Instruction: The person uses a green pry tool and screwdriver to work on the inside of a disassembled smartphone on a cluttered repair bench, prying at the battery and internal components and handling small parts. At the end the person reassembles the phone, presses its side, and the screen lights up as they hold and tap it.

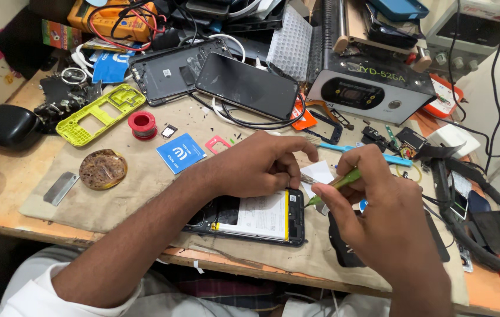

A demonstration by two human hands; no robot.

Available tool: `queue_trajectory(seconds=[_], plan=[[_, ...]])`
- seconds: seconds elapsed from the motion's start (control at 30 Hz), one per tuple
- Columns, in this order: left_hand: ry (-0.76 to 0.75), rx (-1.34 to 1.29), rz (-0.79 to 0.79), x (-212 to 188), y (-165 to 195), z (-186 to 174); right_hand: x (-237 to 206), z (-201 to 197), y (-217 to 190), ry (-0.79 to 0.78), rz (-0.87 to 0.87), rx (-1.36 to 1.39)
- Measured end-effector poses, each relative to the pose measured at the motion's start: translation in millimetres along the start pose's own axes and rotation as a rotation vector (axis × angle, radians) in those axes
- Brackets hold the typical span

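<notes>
Green-handled tweezers (335, 183) pinched in right hand (379, 217) fingers; left hand (262, 167) curled, pressed on opened black phone (250, 218), long axis left-right, just below.

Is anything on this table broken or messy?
Yes. The phone under the left hand lies with its back off, so its white battery shows. The right hand holds a green tool at its top edge. A yellow-green phone frame lies bare, and wires tangle at the back.
</notes>
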State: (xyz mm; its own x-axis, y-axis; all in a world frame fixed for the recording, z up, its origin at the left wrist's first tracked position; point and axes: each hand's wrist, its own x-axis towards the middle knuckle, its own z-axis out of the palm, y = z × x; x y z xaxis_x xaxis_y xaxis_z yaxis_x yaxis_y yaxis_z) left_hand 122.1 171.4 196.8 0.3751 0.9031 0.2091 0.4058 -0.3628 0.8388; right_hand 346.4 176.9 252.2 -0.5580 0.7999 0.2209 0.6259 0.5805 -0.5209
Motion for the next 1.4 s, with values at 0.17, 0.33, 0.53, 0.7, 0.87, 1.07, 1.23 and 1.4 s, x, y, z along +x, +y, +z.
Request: queue_trajectory(seconds=[0.17, 0.33, 0.53, 0.7, 0.87, 1.07, 1.23, 1.4], plan=[[-0.005, -0.033, 0.020, 1.6, -1.0, -0.4, -4.7, -3.8, -2.7, -0.074, -0.250, 0.164], [0.019, -0.052, 0.093, -0.1, -13.4, 2.5, -12.5, -6.1, 9.3, -0.257, -0.005, 0.020], [0.044, -0.039, 0.139, 2.0, -23.1, 7.4, -12.3, 5.7, 29.4, -0.142, -0.103, 0.020], [0.049, -0.066, 0.160, 2.0, -27.3, 8.0, -7.9, 19.7, 29.2, -0.085, -0.139, 0.059], [0.039, -0.005, 0.166, 8.8, -32.7, 12.2, -5.5, 13.6, 10.2, -0.039, -0.072, 0.075], [0.024, -0.035, 0.169, 11.4, -35.2, 7.6, -2.2, 19.2, -7.7, 0.036, 0.043, 0.118], [-0.014, -0.049, 0.188, 11.7, -31.7, 2.7, -6.2, 23.0, -21.1, 0.131, 0.115, 0.038], [0.221, 0.186, 0.245, 6.3, -24.8, -36.7, -3.8, 20.2, -27.6, 0.096, 0.139, 0.159]])
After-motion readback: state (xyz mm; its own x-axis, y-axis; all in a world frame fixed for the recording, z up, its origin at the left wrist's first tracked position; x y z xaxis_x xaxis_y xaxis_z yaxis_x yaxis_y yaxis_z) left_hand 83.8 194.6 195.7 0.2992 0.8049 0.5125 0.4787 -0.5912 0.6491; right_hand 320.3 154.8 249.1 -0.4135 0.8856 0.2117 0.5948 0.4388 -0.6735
